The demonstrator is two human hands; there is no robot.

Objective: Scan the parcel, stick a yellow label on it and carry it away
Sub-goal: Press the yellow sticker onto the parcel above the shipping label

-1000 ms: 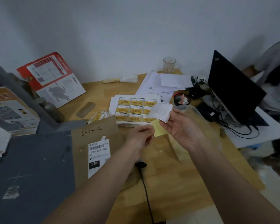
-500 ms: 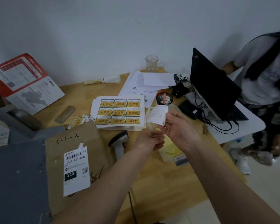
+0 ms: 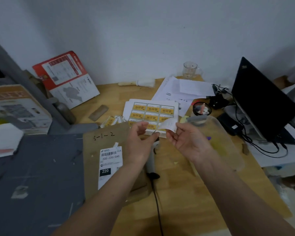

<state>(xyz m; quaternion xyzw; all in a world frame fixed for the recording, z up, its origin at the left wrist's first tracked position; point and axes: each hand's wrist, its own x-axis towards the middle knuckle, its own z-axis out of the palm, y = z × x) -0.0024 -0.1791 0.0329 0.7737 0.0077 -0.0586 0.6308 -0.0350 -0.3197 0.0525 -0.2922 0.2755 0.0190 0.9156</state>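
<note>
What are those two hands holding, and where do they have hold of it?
The right hand pinches a small curled white paper slip by its lower edge. The left hand seems to hold nothing; its fingers are loosely curled beside the slip.

The room is dim and bluish – soft, even light, with no source I can pick out. My hands cast only faint shadows on the desk (image 3: 186,193). The laptop (image 3: 262,103) reads as a flat black slab, no detail in it. No glare anywhere; the glass mug (image 3: 190,69) barely glints. The picture is soft all over, and my right hand (image 3: 189,142) looks smeared, perhaps by motion. At the left edge the box (image 3: 15,108) is blurred and stretched – the wide lens bends straight lines near the borders. Print on the shipping label (image 3: 109,164) is only partly legible.
</note>
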